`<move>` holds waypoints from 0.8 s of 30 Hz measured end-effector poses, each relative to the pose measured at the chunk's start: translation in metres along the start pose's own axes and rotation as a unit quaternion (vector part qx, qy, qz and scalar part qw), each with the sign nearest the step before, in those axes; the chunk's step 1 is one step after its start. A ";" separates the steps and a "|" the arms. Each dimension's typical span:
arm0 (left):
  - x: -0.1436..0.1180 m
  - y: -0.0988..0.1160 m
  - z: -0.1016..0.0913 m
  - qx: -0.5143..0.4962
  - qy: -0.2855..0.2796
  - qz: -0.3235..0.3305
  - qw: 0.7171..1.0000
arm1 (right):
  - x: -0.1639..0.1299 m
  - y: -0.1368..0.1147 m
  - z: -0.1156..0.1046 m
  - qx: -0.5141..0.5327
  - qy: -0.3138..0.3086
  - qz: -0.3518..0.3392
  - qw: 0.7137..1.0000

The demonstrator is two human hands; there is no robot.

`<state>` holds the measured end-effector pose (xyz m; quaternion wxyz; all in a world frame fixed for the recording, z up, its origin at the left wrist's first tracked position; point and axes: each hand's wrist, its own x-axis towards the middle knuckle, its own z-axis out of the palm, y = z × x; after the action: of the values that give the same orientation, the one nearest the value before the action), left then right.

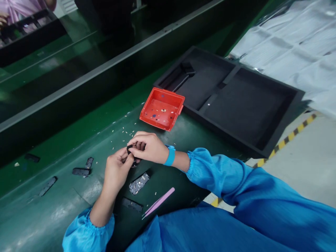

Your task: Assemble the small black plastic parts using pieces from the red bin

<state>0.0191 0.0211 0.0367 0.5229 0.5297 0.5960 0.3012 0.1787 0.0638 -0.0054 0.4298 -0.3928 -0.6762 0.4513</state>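
Observation:
My left hand [117,171] and my right hand [148,147] meet over the green work surface [78,140], both pinching one small black part [129,148] between the fingertips. A blue band sits on my right wrist. Both arms wear blue sleeves. Just below the hands lies a grey-faced rectangular piece [139,183], and a black strip [132,204] lies nearer to me. Pink tweezers [159,202] rest beside them on the right.
A red tray [162,108] with small bits stands behind my hands. A black foam tray [231,98] holding a brush sits further right. More black strips [81,171] lie at left; tiny white bits are scattered about. Another person's sleeve shows at top left.

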 end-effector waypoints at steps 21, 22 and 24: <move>0.003 -0.011 -0.001 -0.052 -0.010 -0.016 0.998 | 0.000 -0.010 -0.008 0.006 0.047 -0.016 0.999; 0.004 -0.012 -0.001 -0.046 -0.003 -0.006 0.999 | 0.000 -0.010 -0.008 0.007 0.042 -0.015 0.999; 0.004 -0.013 -0.002 -0.035 0.007 0.009 0.999 | 0.000 -0.009 -0.006 0.013 0.030 -0.014 0.999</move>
<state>0.0137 0.0216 0.0240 0.5341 0.5145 0.5838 0.3305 0.1827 0.0630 0.0047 0.4615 -0.3909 -0.6627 0.4417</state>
